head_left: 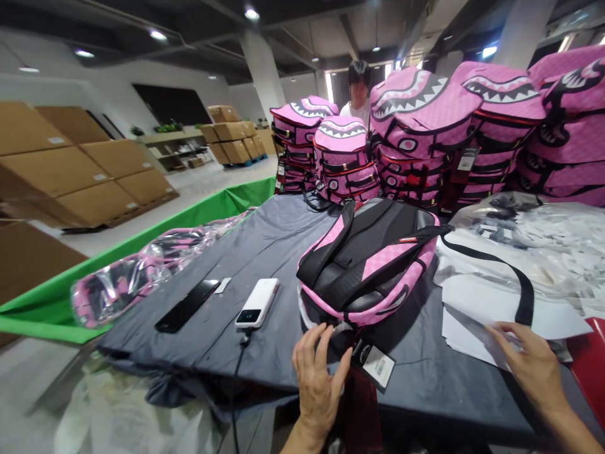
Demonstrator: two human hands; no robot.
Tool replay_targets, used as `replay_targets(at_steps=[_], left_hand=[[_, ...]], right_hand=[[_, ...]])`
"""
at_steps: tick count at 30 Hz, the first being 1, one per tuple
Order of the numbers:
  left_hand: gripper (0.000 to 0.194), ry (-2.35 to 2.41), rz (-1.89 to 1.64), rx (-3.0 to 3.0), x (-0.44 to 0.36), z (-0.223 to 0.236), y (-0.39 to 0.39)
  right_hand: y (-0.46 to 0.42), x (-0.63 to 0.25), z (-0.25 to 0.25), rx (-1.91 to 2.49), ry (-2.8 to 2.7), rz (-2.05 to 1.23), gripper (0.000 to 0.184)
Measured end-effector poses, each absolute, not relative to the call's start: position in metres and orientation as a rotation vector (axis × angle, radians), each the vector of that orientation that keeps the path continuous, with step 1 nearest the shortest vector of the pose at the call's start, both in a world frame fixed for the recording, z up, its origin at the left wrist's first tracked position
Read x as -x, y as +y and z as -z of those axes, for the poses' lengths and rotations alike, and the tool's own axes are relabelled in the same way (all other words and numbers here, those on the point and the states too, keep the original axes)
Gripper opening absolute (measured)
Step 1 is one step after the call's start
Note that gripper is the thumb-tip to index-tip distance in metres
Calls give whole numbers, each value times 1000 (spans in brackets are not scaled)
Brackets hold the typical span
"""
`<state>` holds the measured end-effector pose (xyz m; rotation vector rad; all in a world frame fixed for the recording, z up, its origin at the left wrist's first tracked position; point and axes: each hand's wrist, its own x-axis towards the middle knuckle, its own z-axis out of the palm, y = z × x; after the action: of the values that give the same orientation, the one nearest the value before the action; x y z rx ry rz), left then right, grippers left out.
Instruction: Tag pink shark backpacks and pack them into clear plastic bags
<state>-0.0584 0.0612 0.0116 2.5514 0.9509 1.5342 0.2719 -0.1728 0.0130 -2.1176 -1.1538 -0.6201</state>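
Hands: your L hand [317, 384] half-open at pink backpack [366, 265] bottom, near bench [198, 359] front edge, grip unclear, by hang tag [373, 364] dangling over edge; R hand [532, 362] open, fingers [501, 333] flat on paper sheets [477, 315], right side. Bag lies straps up, tag within reach.

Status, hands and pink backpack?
Left hand at pink backpack lower edge, beside hang tag. Right hand on white paper sheets. Black strap lies across the sheets.

No readable text; hang tag [373, 364] on pink backpack [366, 261] shows barcode, print too small
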Motion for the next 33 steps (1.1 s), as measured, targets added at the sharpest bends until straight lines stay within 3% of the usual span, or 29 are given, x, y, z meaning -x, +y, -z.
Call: replay_targets(at_steps=[4, 7, 10, 13, 17, 27, 33], left_hand=[[18, 515, -1452, -2388, 54, -30, 19], [21, 59, -1306, -2409, 31, -48, 0], [21, 18, -1150, -2344, 9, -53, -7], [16, 4, -1037, -2277, 1, -45, -10], [11, -27, -964, -2299, 5, -28, -11], [7, 121, -802, -2091, 2, -11, -7], [8, 164, -756, -2004, -1, -6, -8]], right_hand=[[-166, -236, -54, 1879, -1440, 679, 22], [-160, -221, -73, 1808, -1675, 738, 13], [-160, -232, -58, 1993, -1585, 766, 40], [-168, -258, -21, 2185, -1448, 540, 72], [-174, -276, 12, 2211, -1137, 285, 68], [-177, -295, 9, 2126, -977, 8, 63], [-180, -292, 20, 2099, -1206, 123, 58]])
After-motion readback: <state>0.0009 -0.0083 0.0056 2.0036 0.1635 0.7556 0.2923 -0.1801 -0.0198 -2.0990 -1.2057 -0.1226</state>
